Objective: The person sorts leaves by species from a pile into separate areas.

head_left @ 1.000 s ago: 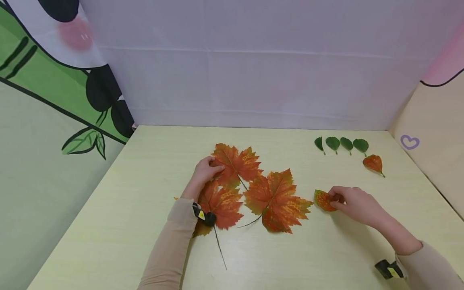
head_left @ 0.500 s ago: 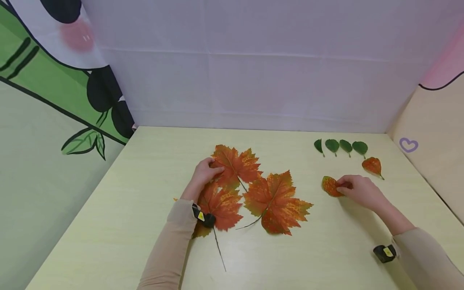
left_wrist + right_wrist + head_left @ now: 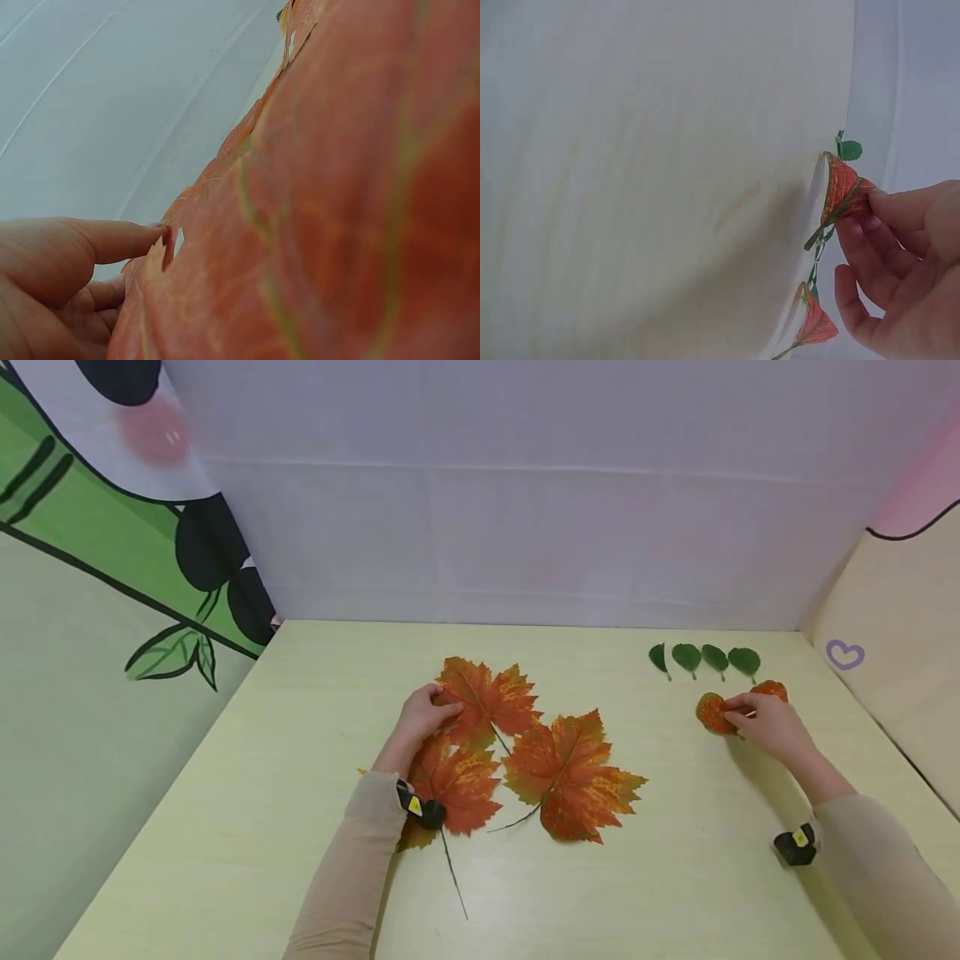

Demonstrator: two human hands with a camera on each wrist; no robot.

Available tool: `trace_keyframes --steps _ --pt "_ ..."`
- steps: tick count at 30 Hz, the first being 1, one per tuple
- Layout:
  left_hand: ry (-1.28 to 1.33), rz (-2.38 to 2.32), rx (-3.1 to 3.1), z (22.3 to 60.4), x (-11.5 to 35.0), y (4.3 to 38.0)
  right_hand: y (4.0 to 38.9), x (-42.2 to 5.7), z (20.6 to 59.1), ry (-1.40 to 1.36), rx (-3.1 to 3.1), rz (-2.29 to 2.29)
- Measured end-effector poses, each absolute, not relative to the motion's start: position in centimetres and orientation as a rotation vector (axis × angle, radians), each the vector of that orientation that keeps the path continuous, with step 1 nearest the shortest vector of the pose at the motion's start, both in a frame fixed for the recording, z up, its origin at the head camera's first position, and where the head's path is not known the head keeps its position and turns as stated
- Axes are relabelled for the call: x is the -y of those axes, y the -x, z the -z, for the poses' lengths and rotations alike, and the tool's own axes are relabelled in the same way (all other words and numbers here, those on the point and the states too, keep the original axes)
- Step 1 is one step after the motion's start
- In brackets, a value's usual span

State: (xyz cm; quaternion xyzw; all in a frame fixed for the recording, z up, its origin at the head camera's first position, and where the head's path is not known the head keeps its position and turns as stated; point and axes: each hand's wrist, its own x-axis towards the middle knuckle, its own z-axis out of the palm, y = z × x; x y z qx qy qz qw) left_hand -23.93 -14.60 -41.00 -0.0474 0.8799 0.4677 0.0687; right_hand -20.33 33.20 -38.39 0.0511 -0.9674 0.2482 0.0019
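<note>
Right hand (image 3: 775,727): a small orange leaf (image 3: 715,714) is pinched between thumb and fingertips at the table's (image 3: 637,902) far right; whether the table is touched cannot be told.
Left hand (image 3: 423,718): the edge of the upper large leaf (image 3: 487,697) is held between thumb and fingers, which are partly hidden.
Wrist cameras (image 3: 795,849): yellow labels are borne on black casings; any print is too small to be read.
Wall cloth (image 3: 525,543): a purple heart (image 3: 845,654) is printed at the right.
Second small leaf (image 3: 771,689): partly covered by the right hand.
Lower large leaf (image 3: 465,785): partly covered by the left sleeve (image 3: 345,868).
Green leaves (image 3: 686,658): lined up behind the pinched leaf.
</note>
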Motion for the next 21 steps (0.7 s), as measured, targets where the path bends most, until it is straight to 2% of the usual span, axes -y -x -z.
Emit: trace_keyframes --steps 21 --pt "0.158 -1.402 -2.644 41.3 14.7 24.2 22.8 -35.0 38.4 0.111 2.994 -0.758"
